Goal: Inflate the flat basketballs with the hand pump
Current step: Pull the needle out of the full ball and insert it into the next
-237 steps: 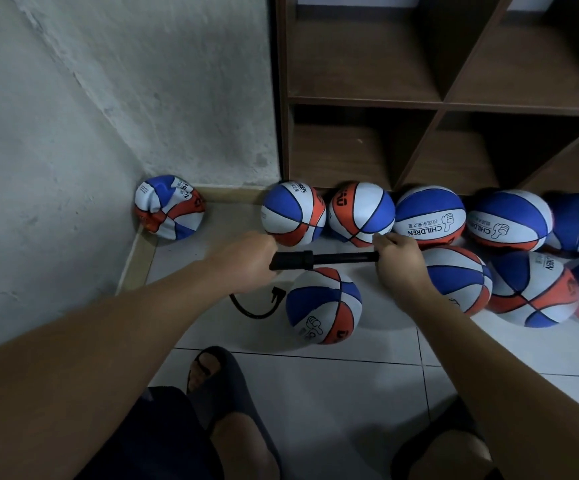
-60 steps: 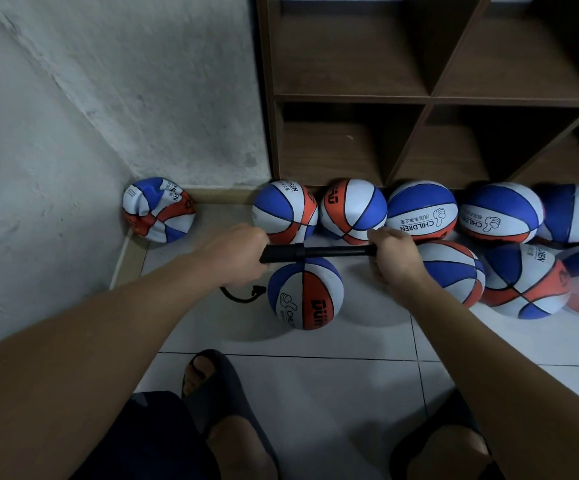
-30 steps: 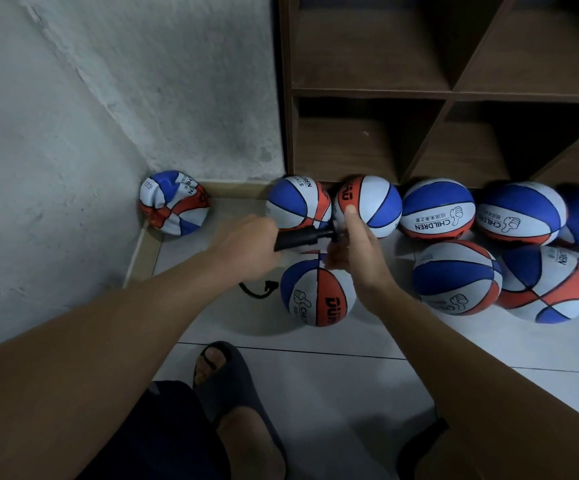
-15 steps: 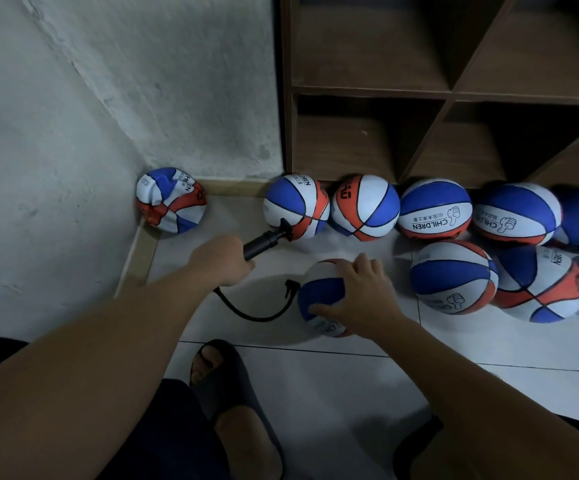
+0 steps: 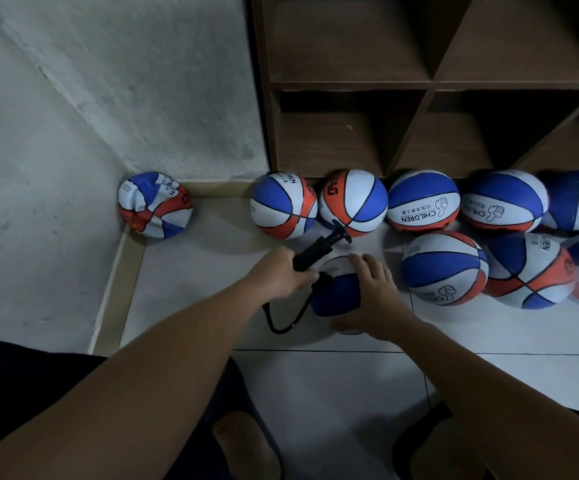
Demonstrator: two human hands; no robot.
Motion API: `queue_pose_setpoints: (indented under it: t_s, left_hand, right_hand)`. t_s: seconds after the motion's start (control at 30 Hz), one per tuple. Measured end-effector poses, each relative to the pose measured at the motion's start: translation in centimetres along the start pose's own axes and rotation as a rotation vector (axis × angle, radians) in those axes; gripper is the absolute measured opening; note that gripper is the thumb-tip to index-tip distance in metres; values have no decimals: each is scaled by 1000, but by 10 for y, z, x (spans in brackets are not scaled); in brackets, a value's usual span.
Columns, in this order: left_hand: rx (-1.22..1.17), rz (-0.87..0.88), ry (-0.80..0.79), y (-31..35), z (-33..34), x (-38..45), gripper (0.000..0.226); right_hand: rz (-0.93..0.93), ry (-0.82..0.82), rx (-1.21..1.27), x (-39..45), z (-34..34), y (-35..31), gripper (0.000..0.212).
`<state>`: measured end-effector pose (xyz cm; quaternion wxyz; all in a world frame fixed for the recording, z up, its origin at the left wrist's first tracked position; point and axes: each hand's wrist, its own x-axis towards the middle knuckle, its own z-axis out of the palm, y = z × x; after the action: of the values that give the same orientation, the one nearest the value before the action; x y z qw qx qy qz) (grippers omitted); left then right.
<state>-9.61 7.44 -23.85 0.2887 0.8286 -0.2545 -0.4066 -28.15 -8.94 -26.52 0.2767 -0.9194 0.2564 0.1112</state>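
My left hand (image 5: pixel 277 275) grips the barrel of a black hand pump (image 5: pixel 319 249), whose handle points up and away toward the row of balls. Its black hose (image 5: pixel 288 322) loops down and back up to the near ball. That blue, white and orange basketball (image 5: pixel 336 292) sits on the floor tile between my hands. My right hand (image 5: pixel 373 299) lies over its right side with fingers spread around it. A crumpled, flat basketball (image 5: pixel 155 204) rests in the wall corner at the left.
Several inflated basketballs (image 5: pixel 444 268) line the floor in front of a brown wooden shelf unit (image 5: pixel 430 84) with bare compartments. A grey wall (image 5: pixel 39 133) closes the left side. My feet in dark sandals (image 5: pixel 243 441) are at the bottom.
My right hand left the pump handle and came down onto the ball. The pump, which had lain level between both hands, now tilts in my left hand alone, closer to the ball.
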Motion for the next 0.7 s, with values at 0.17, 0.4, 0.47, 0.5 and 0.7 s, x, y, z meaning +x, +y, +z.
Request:
queue_pose_setpoints:
  t_s: [0.17, 0.4, 0.47, 0.5, 0.7]
  left_hand:
    - [-51, -22, 54, 2, 18, 8, 33]
    - [78, -16, 101, 9, 22, 20, 35]
    - [101, -24, 136, 7, 25, 20, 34]
    - [75, -25, 162, 8, 25, 17, 33]
    - [20, -44, 353, 20, -52, -2, 22]
  right_hand:
    - [-33, 44, -41, 12, 1, -3, 136]
    - [-16, 20, -34, 16, -2, -5, 139]
    - [-13, -1, -37, 15, -2, -5, 144]
    - [-12, -16, -39, 15, -3, -4, 146]
    - [-2, -74, -25, 12, -14, 4, 154]
